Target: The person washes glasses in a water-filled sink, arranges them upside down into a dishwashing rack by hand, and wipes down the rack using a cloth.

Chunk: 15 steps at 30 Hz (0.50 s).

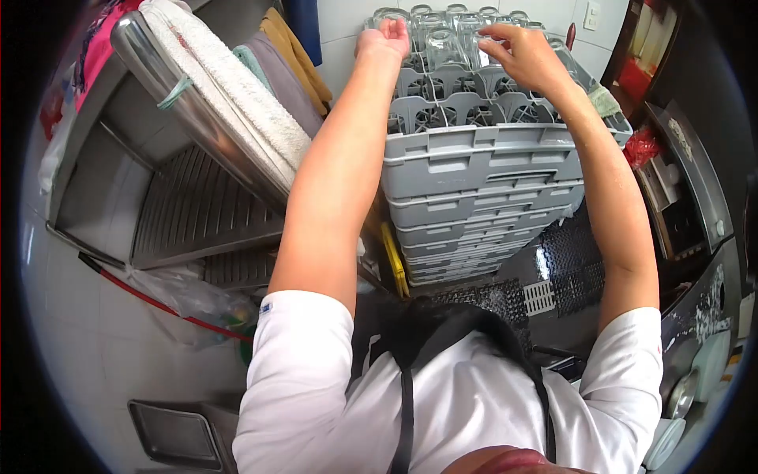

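Both my arms reach up over a tall stack of grey plastic glass racks [482, 170]. Clear glasses [444, 49] stand upside down in the back compartments of the top rack, while its front rows hold no glasses. My left hand [384, 39] is at the rack's back left corner, fingers curled beside a glass; what it grips is hard to make out. My right hand [517, 54] has its thumb and fingers around a clear glass [480, 52] right of the middle.
At the left are metal shelves [197, 197] with towels [229, 87] hung over a steel rail. A yellow object [394, 261] stands beside the stack. Dark textured mats [580, 245] and a white drain grate [540, 298] lie on the floor. Metal equipment [695, 174] lines the right side.
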Each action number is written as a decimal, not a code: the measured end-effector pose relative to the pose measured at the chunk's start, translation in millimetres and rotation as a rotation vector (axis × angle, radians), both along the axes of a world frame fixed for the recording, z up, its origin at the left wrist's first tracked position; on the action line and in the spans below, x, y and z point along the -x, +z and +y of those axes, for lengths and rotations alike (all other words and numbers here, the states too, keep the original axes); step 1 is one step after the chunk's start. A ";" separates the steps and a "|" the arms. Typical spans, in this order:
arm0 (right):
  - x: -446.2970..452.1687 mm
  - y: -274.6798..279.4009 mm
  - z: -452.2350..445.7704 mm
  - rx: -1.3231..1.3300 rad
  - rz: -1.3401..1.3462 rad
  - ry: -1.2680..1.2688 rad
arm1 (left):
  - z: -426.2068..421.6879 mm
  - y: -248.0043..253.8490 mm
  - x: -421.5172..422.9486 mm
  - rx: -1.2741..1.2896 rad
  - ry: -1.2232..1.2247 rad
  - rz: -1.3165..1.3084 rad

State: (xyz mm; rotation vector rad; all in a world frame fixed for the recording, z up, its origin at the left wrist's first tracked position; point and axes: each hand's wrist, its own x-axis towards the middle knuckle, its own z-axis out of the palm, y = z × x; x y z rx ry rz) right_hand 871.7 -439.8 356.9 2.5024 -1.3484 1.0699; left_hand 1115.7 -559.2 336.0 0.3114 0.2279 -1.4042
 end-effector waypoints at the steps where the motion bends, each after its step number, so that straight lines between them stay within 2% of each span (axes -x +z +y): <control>1: 5.6 -3.8 1.7 -0.013 -0.016 0.001 | 0.2 -1.8 -0.2 -0.003 0.010 0.020; 6: 10.0 -1.5 20.5 -0.032 -0.046 0.008 | 6.7 -11.2 7.9 -0.025 0.006 -0.092; 9: 11.0 -4.4 32.9 0.051 -0.078 0.066 | 11.2 -16.9 14.7 0.018 -0.026 -0.195; 11: 13.4 -9.8 45.9 0.065 -0.051 0.062 | 17.5 -27.3 8.6 0.171 -0.183 -0.338; 12: 14.3 -10.1 59.6 0.034 -0.062 0.076 | 43.2 -14.4 12.3 0.107 -0.264 -0.372; 14: 21.1 -16.6 75.6 -0.050 0.001 0.058 | 72.7 -7.2 13.2 0.017 -0.299 -0.317; 15: 31.0 -16.8 76.8 -0.063 0.029 0.012 | 84.9 -3.5 4.1 -0.005 -0.396 -0.160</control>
